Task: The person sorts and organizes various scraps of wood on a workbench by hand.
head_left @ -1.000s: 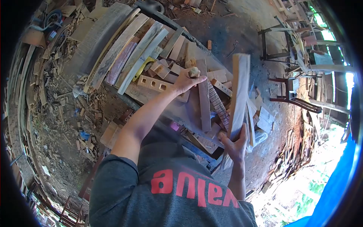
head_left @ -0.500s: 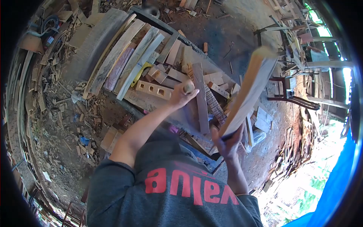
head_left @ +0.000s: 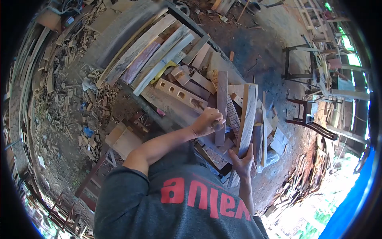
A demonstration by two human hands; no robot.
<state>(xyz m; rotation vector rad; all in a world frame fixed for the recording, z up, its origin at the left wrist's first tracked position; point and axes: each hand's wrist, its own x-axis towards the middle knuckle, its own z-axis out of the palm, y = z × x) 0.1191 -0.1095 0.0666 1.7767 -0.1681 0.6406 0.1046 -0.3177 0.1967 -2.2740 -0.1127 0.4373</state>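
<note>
My left hand [head_left: 209, 121] is closed around a wooden-handled tool that looks like a chisel [head_left: 217, 126]. The handle's round end faces me, and its narrow far end points at the mortised wood piece [head_left: 178, 93], which has several rectangular holes. Whether the tip touches the wood is hard to tell. My right hand [head_left: 242, 161] grips a thick wooden beam [head_left: 248, 115] near its lower end, thumb on one side and fingers on the other. Beside the beam, between my hands, lies a flat dark board [head_left: 222, 103].
Long boards [head_left: 139, 51] lie side by side across the left of the workbench [head_left: 187, 20]. Wood offcuts [head_left: 203, 81] are heaped in its middle, near a yellow piece [head_left: 162, 72]. A wooden frame [head_left: 306, 115] stands at right. Scraps cover the floor at left.
The beam in my right hand has swung down and left from its raised, tilted position. My left hand has moved down and right, tipping the tool. The view has shifted slightly.
</note>
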